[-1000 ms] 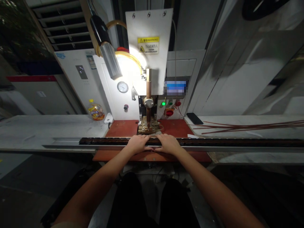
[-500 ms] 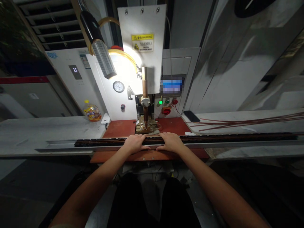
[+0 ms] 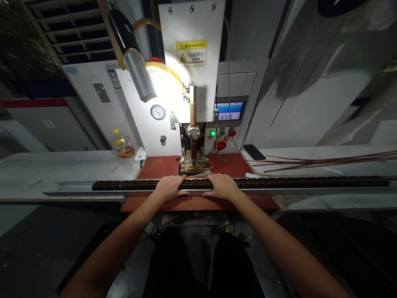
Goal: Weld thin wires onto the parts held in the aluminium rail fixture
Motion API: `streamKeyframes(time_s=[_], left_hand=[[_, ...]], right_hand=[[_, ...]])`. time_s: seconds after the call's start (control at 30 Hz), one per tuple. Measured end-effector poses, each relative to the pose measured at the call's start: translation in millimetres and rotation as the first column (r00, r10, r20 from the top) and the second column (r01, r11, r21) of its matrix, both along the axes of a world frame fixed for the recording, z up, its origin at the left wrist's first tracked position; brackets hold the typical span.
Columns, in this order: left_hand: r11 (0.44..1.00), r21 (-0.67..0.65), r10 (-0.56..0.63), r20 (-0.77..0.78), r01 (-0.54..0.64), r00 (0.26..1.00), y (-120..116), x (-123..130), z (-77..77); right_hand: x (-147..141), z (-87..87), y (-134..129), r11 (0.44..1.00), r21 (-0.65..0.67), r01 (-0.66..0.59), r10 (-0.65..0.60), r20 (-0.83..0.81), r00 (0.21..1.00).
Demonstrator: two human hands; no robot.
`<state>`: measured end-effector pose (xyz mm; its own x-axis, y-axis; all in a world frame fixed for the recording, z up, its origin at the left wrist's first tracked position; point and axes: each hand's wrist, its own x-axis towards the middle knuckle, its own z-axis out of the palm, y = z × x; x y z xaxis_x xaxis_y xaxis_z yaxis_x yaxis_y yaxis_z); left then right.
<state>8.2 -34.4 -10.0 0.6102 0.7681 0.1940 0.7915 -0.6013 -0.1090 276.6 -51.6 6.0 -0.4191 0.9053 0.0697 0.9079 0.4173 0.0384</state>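
1. Left hand [image 3: 168, 188] and right hand [image 3: 221, 186], at lower centre of the frame, hold the dark strip [image 3: 124, 186], fingers over its top and thumbs along its near side. They are apart from each other; how firmly they press, I cannot tell.
2. Running across the frame just below its middle, the dark strip lies along a metal rail [image 3: 68, 193] that reaches further left than it does.
3. Beyond the gap between the hands, a copper-coloured rod [image 3: 194, 149] points down at a small brass-coloured fixture [image 3: 186, 166].
4. As far as can be judged, laying the strip lengthwise in front of the fixture is done. Whether any stretch of it is finished, and how much is left, cannot be told: its details are too small and partly covered.
5. Further out, brown rods [image 3: 304, 161] lie loose at centre right, near a phone [image 3: 254, 152]; whether they belong with the strip is unclear.
6. Above, a green light [image 3: 213, 133] glows below a lit screen [image 3: 231, 111]; a lamp [image 3: 139, 74] shines from upper left.
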Motion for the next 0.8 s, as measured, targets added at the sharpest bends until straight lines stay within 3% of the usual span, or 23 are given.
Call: streamKeyframes(time_s=[0.3, 0.47, 0.67, 0.8], left_hand=[[0.999, 0.031, 0.032, 0.008, -0.033, 0.999, -6, 4, -3.2], [1.000, -0.015, 0.027, -0.005, -0.027, 1.000, -7, 6, 5.1], [0.999, -0.025, -0.035, 0.032, 0.036, 0.999, -9, 30, 16.0], [0.997, -0.027, -0.075, 0.046, 0.076, 0.996, -7, 47, 14.1]], right_hand=[[1, -9.1, -2, 0.999, 0.050, -0.002, 0.002, -0.010, 1.000], [1, -7.1, -2, 0.999, 0.036, -0.021, 0.022, -0.004, 1.000], [0, -6.7, -4, 0.999, 0.033, 0.004, -0.003, -0.021, 1.000], [0, -8.8, -3, 0.999, 0.037, 0.013, -0.012, -0.030, 0.999]])
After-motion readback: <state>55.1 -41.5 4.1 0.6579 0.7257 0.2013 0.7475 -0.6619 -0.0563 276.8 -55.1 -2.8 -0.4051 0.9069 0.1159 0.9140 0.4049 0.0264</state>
